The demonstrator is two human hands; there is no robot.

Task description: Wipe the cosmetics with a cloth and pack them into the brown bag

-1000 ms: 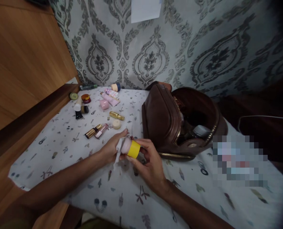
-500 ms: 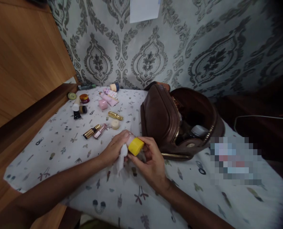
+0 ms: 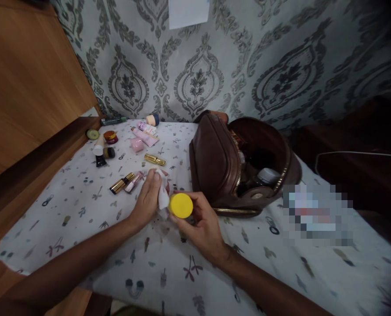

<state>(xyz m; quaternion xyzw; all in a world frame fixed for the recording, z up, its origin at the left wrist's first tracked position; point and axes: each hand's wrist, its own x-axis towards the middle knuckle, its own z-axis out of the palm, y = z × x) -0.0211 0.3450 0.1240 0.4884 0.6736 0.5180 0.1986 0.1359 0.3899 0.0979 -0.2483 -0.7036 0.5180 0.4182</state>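
Observation:
Between the fingers and thumb of my right hand (image 3: 204, 226) is a small jar with a yellow lid (image 3: 181, 205), its round top turned toward me. My left hand (image 3: 147, 195) is closed on a white wipe (image 3: 163, 195), which hangs between my hand and the jar's left side. Whether the wipe touches the jar I cannot tell. Both hands are above the printed cloth (image 3: 116, 267). Beyond my left hand lie a gold lipstick tube (image 3: 155, 159), a black-and-gold tube (image 3: 121, 183) and a pink tube (image 3: 134, 182).
An open brown leather bag (image 3: 215, 162) stands to the right with a grey-lidded jar (image 3: 268, 176) inside. Farther left are a pink jar (image 3: 136, 145), a pink squeeze tube (image 3: 145, 136) and a red jar (image 3: 110, 137). A blurred-out item (image 3: 317, 215) lies at the right.
My left hand and the wipe have drawn back from the jar's side, up and left. The jar has turned so its yellow lid faces me. The view has shifted slightly.

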